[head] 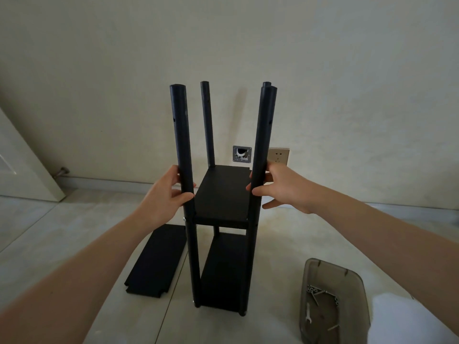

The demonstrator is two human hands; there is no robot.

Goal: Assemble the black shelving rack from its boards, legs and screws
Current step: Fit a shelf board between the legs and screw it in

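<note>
Rack [223, 219] stands upright mid-floor, four legs rising above the upper board [224, 194]; open gap between the leg tops, reachable from above. Left hand [165, 197] wraps the near-left leg [182, 145], right hand [280, 188] holds the near-right leg [262, 145], so both front posts are occupied. Between upper and lower board [223, 271]: open slot from the front. Loose board [156, 259] flat on floor just left of the rack. Tray [347, 274] with screws [323, 295] near right. Wall [347, 70] close behind.
</note>
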